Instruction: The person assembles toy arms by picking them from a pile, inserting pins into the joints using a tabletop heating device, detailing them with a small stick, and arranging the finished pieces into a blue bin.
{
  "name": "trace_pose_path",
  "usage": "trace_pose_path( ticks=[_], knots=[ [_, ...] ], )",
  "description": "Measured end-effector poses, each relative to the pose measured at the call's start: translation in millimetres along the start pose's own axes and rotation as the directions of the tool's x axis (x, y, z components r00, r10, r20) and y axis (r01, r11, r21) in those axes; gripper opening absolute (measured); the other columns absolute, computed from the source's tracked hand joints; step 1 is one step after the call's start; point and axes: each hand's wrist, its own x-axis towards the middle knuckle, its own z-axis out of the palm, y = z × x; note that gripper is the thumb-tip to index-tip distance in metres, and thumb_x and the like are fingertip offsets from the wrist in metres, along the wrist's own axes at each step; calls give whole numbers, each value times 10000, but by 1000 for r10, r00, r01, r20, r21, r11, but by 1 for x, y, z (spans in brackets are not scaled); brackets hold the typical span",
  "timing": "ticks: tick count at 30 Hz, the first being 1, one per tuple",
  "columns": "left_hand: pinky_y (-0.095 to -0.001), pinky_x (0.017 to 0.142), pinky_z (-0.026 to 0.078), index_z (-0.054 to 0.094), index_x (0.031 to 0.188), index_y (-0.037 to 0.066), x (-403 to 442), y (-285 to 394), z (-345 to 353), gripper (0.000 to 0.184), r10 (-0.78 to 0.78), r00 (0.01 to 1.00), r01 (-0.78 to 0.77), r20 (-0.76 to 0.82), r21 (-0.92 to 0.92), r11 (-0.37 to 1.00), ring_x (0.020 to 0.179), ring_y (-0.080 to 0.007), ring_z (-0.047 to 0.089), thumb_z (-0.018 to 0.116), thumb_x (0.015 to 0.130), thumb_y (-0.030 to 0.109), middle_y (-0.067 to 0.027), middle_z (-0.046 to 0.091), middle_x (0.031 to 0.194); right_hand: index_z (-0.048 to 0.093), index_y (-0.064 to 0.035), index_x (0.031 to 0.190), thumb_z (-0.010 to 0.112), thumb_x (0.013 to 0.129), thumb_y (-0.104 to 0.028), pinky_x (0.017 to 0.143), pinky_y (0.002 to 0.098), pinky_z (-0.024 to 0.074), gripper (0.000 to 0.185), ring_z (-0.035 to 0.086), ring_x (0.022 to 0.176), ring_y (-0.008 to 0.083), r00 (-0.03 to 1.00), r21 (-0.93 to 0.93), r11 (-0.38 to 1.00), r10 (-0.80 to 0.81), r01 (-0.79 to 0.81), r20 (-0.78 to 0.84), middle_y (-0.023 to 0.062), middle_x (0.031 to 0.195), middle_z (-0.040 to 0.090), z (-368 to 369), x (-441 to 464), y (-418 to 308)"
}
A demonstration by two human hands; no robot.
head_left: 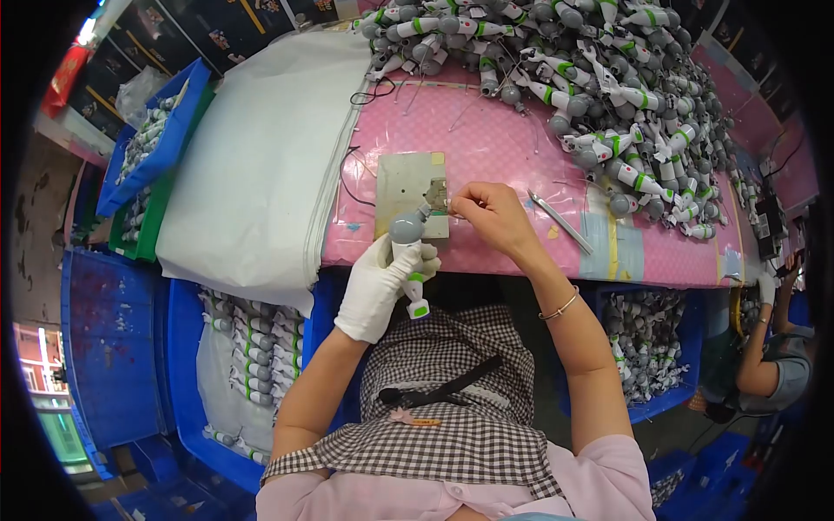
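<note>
My left hand (pixel 382 282), in a white glove, is closed around a small white-and-grey part with a green band (pixel 407 229). Its round grey ball is uppermost, and its white foot-like end points down toward my apron. A short grey tip on the ball reaches the edge of a flat metal plate (pixel 400 189) with a small metal fitting. My bare right hand (pixel 489 213) is pinched just right of that fitting; what lies between the fingertips is too small to make out. A slim metal-coloured tool (pixel 560 222), perhaps a knife, lies right of this hand.
A large heap of similar parts (pixel 638 95) covers the table's back right. White sheeting (pixel 261 139) lies on the left. Blue bins with parts stand below: one at left (pixel 187 395), one at right (pixel 686 382). Another person (pixel 773 356) is at far right.
</note>
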Motion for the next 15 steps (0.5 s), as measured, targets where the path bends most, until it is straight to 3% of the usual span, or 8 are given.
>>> trace_pose_path(
  ticks=[1, 3, 8, 12, 15],
  knots=[
    [-304, 760, 521, 521, 1097, -13, 1, 3, 0, 379, 1, 1000, -1, -2, -4, 1000, 835, -164, 628, 595, 908, 307, -79, 617, 956, 654, 27, 817, 586, 834, -166, 532, 229, 368, 206, 455, 582, 53, 999, -44, 999, 1, 1, 51, 9, 667, 589, -2, 2, 2],
    [-315, 775, 524, 520, 1113, -6, 1, 12, 1, 389, -112, 992, 121, 60, -179, 976, 845, -174, 629, 590, 908, 317, -74, 611, 958, 640, 32, 804, 577, 831, -170, 529, 231, 370, 213, 456, 577, 60, 994, -90, 996, 4, 5, 107, 16, 669, 596, -5, 8, 2],
    [-356, 817, 540, 533, 1096, 28, 9, 16, 0, 326, -133, 987, 152, 95, -227, 962, 866, -183, 630, 578, 915, 296, -68, 604, 969, 605, 15, 755, 521, 832, -162, 512, 236, 385, 210, 474, 569, 72, 945, -67, 997, 65, -46, 320, 29, 684, 608, -16, 24, -16],
    [-364, 813, 542, 541, 1085, 24, 11, 13, -3, 304, -131, 987, 151, 92, -255, 955, 856, -184, 633, 584, 915, 272, -67, 612, 961, 601, -9, 736, 500, 829, -154, 506, 231, 373, 200, 461, 559, 62, 921, -83, 993, 104, -78, 377, 20, 692, 610, -17, 31, -18],
    [-369, 812, 542, 546, 1081, 25, 12, 10, -5, 299, -123, 987, 147, 99, -302, 942, 836, -188, 637, 596, 907, 262, -71, 619, 940, 605, -29, 733, 502, 824, -138, 494, 219, 351, 175, 444, 552, 50, 880, 25, 975, 189, -222, 436, 8, 703, 615, -17, 33, -10]
  ],
)
